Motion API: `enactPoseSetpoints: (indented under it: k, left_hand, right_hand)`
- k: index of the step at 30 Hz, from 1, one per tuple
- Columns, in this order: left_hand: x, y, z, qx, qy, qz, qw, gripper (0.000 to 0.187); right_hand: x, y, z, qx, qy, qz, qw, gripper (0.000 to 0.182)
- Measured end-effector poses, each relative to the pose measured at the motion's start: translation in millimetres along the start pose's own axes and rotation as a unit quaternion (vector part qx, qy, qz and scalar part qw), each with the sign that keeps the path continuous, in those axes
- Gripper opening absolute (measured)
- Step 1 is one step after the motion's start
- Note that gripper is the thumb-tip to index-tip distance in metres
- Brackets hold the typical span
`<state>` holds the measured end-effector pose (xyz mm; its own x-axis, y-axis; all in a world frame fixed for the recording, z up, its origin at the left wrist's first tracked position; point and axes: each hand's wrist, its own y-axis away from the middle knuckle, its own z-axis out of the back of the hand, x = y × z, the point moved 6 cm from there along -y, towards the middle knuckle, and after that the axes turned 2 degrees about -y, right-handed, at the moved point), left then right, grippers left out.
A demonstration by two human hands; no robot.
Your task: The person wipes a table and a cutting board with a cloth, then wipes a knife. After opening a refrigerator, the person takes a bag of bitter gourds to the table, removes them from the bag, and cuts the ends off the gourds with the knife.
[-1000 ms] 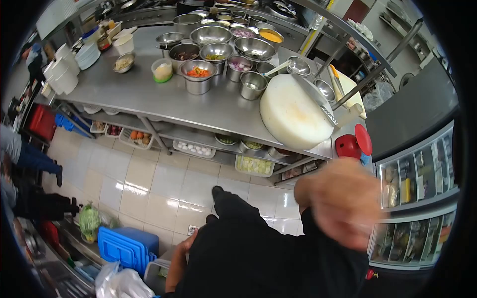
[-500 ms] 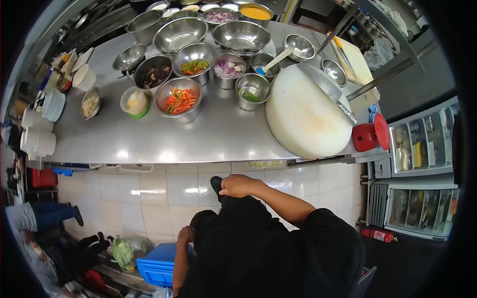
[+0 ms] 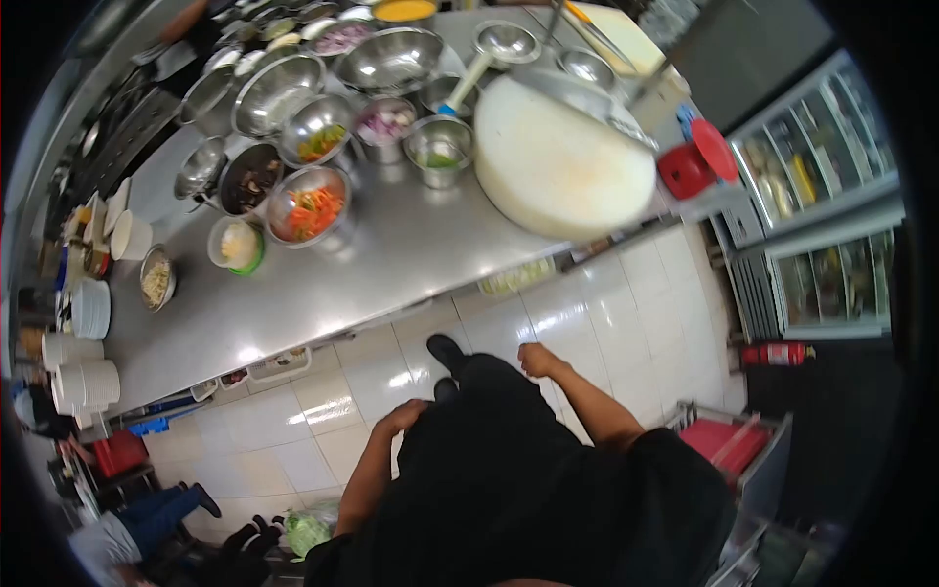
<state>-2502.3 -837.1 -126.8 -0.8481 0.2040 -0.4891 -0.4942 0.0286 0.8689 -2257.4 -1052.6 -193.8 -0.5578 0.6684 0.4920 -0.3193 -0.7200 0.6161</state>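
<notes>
My right hand (image 3: 536,360) hangs over the tiled floor, its fingers curled in and nothing visible in them. Beside my dark trousers is my left hand (image 3: 401,418); its fingertips are blurred against the cloth. Both hands are apart from the steel table. On that table lies a thick round white chopping board (image 3: 562,161) with a cleaver (image 3: 577,98) across its far side. Left of it stand metal bowls: green pieces in one bowl (image 3: 438,147), chopped onion (image 3: 384,124) in another, and carrot strips (image 3: 311,212) in a third.
The steel table's front edge (image 3: 323,338) runs slantwise ahead of me. White containers (image 3: 86,383) stand at its left end. A red scale-like item (image 3: 685,171) sits right of the board. Farther right is a glass-fronted fridge (image 3: 831,274). Another person (image 3: 127,538) is at lower left.
The view has turned and shifted, so the table now slants. My right hand has moved from in front of my body out to the right. My left hand has swung forward beside my leg.
</notes>
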Motion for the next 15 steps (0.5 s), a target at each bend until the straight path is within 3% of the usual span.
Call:
enactPoseSetpoints:
  k: [1, 3, 4, 6, 7, 9, 10, 11, 13, 14, 15]
  left_hand:
    - [2.8, -3.6, -11.5, 0.026, 0.020, 0.025, 0.999, 0.059]
    - [25.6, -20.3, -48.7, 0.164, 0.153, 0.106, 0.969, 0.078]
    - [39.2, -33.2, -59.3, 0.172, 0.144, 0.103, 0.969, 0.078]
    - [66.6, -60.5, -87.5, 0.246, 0.119, -0.018, 0.962, 0.090]
    - [90.8, -77.3, -97.4, 0.250, 0.113, -0.025, 0.961, 0.090]
    - [122.5, -108.3, -108.6, 0.196, 0.150, -0.019, 0.969, 0.092]
    - [77.6, -53.6, -104.0, 0.238, 0.211, 0.005, 0.948, 0.091]
    - [76.3, -53.5, -108.2, 0.241, 0.205, 0.001, 0.949, 0.091]
    - [81.1, -52.0, -106.6, 0.227, 0.102, -0.017, 0.968, 0.079]
    - [75.0, -52.1, -97.4, 0.173, -0.027, -0.038, 0.984, 0.063]
    - [66.6, -50.9, -96.8, 0.175, -0.039, -0.038, 0.983, 0.063]
  right_hand:
    - [-20.3, 15.5, -18.7, -0.032, -0.048, -0.058, 0.997, 0.023]
    - [-38.7, 47.3, -53.6, -0.068, -0.053, -0.075, 0.993, 0.020]
    - [-45.0, 61.7, -64.1, -0.124, -0.078, -0.128, 0.981, 0.027]
    - [-36.7, 94.0, -70.2, -0.200, -0.153, -0.180, 0.951, 0.054]
    - [-28.1, 106.1, -72.3, -0.139, -0.183, -0.213, 0.950, 0.061]
    - [-26.8, 120.8, -88.2, -0.128, -0.152, -0.246, 0.949, 0.074]
    - [-29.8, 127.5, -92.9, -0.135, -0.150, -0.251, 0.947, 0.074]
    - [-34.3, 131.6, -102.9, -0.105, -0.172, -0.277, 0.939, 0.078]
    - [-48.9, 132.6, -116.7, -0.082, -0.203, -0.302, 0.928, 0.082]
    - [-57.0, 132.2, -119.1, -0.074, -0.188, -0.268, 0.942, 0.081]
    - [-63.4, 130.8, -123.0, -0.068, -0.173, -0.235, 0.954, 0.080]
